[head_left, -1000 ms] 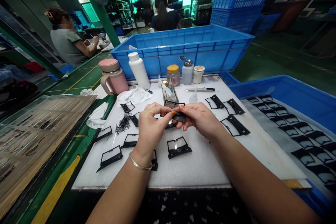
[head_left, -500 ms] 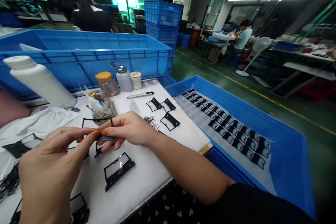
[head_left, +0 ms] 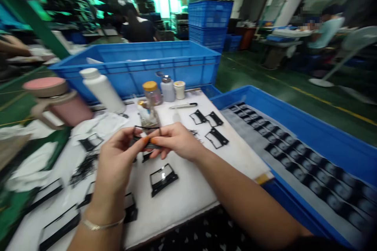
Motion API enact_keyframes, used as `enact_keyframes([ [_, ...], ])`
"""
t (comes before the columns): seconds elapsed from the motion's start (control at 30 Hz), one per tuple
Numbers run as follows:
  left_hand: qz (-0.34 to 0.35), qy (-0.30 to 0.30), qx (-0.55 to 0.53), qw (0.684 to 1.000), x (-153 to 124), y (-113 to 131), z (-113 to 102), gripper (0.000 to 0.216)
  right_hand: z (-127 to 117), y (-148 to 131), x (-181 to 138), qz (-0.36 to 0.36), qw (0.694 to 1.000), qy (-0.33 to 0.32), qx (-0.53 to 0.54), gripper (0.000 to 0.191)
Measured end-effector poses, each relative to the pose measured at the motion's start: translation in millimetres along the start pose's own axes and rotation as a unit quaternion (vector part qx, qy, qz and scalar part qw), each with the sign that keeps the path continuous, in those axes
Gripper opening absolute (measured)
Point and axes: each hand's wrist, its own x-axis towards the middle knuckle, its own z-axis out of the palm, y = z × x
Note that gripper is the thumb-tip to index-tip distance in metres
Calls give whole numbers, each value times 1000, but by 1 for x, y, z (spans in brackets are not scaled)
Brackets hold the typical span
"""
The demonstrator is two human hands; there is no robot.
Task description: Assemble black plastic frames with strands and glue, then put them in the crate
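Pinching frame [head_left: 151, 146]: left hand [head_left: 116, 164], right hand [head_left: 176, 141]

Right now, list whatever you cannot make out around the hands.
Head view only:
black part, pinched between left hand and right hand: fingers cover most of it.
pile of thin black pieces: motion blur merges them.
frame by the left wrist: forearm hides part.
rows of parts in the blue bin: blurred, cut off by the right edge.

Black, seemingly plastic frame [head_left: 146, 138]; glossy blue plastic crate [head_left: 141, 62]; white foam-like mat [head_left: 188, 188].
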Motion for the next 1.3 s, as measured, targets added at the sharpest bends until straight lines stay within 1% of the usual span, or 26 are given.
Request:
enact_keyframes([
  [0.03,-4,-5,-24,1000,0,2,0,30,0,1,0,4,1000,3,-7,13],
  [0.07,-13,-13,-37,999,-1,3,0,29,-1,1,-1,2,1000,-5,-5,15],
  [0.13,-15,-1,-58,998,0,3,-1,29,-3,2,-1,-3,999,-34,3,21],
  [0.17,-18,-9,-74,997,0,3,-1,28,-4,2,-1,-1,999,-38,8,24],
  [0.27,-19,-14,-98,995,1,3,-2,25,-5,-1,-2,28,999,-14,23,31],
  [0.33,-14,-18,-102,994,0,4,-2,23,-5,-3,-3,33,999,-10,26,33],
  [0.43,-8,-26,-103,994,-1,5,-2,21,-4,-3,-3,27,999,-14,26,32],
  [0.57,-9,-29,-99,995,-2,6,-1,21,-4,0,-2,18,1000,-4,18,31],
  [0.9,-12,-29,-112,993,-4,10,0,19,-1,-2,-4,-4,999,11,-32,24],
  [1.1,-5,-26,-106,994,-4,9,2,20,-1,-1,-3,-14,999,19,-42,26],
  [1.2,2,-24,-100,995,-4,8,2,19,-1,-1,-3,-11,999,18,-46,26],
  [1.3,-4,-25,-113,993,-4,7,2,18,-2,-2,-3,2,999,9,-42,28],
])
